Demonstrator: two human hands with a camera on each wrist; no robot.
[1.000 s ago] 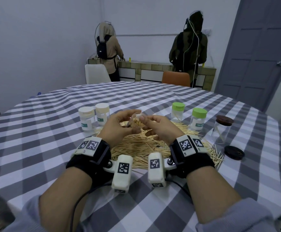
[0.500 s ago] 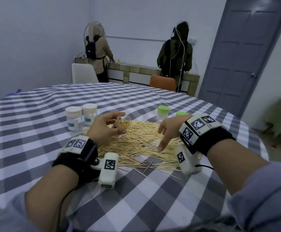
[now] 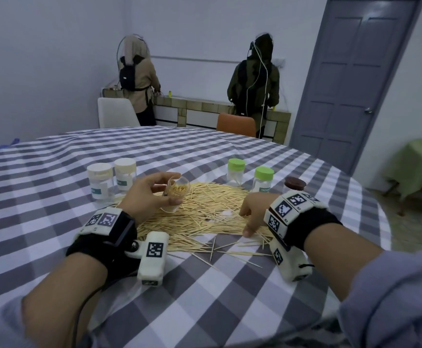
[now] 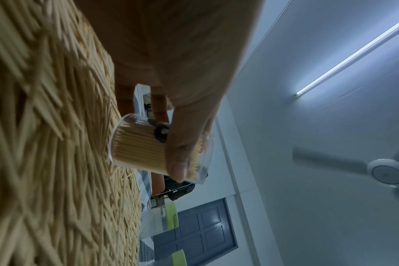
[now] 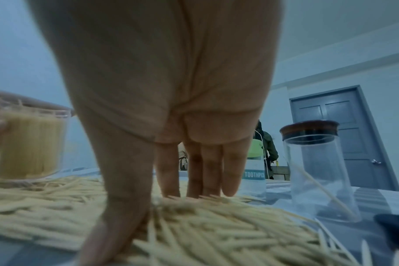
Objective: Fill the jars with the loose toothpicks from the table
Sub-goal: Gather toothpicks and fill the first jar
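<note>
A plain room set up for recording work: a round counter (image 3: 54,156) under a grey checked cloth, and beyond it two people (image 3: 253,81) with backpacks and cables at a tiled bench (image 3: 204,109), right of them a grey door (image 3: 350,79).

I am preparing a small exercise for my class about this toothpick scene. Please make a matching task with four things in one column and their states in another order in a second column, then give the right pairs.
Column one:
1. left hand
2. right hand
3. brown-lidded jar
4. green-lidded jars

Column two:
A. stand closed behind the toothpick pile
B. fingers down on the pile
C. holds an open clear jar nearly full of toothpicks
D. almost empty, one toothpick leaning inside

Right pairs: 1-C, 2-B, 3-D, 4-A
</note>
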